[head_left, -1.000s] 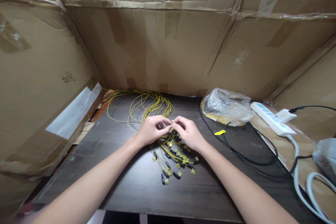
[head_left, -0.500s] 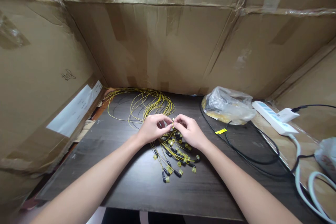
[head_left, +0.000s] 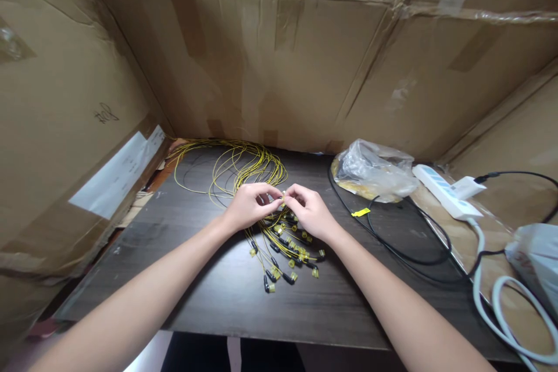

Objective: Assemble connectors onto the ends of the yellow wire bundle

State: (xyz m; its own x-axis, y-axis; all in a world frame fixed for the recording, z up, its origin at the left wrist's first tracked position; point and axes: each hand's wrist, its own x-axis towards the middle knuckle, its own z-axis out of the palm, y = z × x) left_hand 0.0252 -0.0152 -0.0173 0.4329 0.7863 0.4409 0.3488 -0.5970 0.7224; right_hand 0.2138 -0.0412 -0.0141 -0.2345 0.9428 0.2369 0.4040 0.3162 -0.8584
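A bundle of thin yellow cables (head_left: 244, 165) lies coiled at the back of the dark wooden table (head_left: 209, 296). Their ends, black connectors with small yellow caps (head_left: 285, 258), fan out toward me. My left hand (head_left: 249, 206) and my right hand (head_left: 309, 211) meet above these ends. Both pinch the same small yellow-capped connector (head_left: 283, 198) between thumb and fingers, the fingertips almost touching.
Taped cardboard walls (head_left: 279, 70) close in the table on the left, back and right. A crumpled clear plastic bag (head_left: 375, 170) lies at the back right. A black cable (head_left: 405, 244) with a yellow tag loops beside it. A white power strip (head_left: 447, 197) and white cords lie at the right.
The view has tilted slightly, so everything sits a little higher in the picture. Both hands stay pinched together on the connector in the same place over the cable ends.
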